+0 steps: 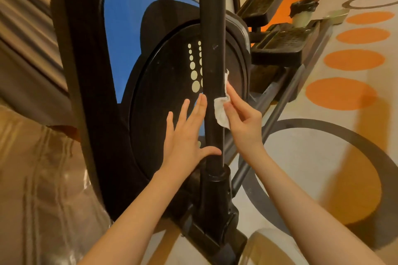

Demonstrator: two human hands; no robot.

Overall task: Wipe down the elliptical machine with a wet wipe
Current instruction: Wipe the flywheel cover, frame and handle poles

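The elliptical machine (137, 75) fills the middle of the view, its black and blue side casing tilted, with a round black disc (168, 101) carrying rows of pale dots; a black upright post (212, 49) runs down in front of the disc into a thicker black base joint (215, 191). The right hand (241, 118) pinches a crumpled white wipe (220, 112) between thumb and fingers and holds it against the right side of the post, part of the wipe trailing up along the post's edge; the fingers are curled round the cloth. The left hand (185, 135) is spread flat, fingers straight and apart, lying near the disc just left of the post, with its thumb reaching across the front of the post lower down; it holds nothing. Behind the casing sit two black foot pedals (280, 45) on grey rails (277, 101) that slope down toward the base. The floor (323, 157) is pale with orange ovals and grey rings. Farther back stands a pale bin with a black liner (302, 12). At the left edge hangs a brownish curtain (28, 28), blurred.
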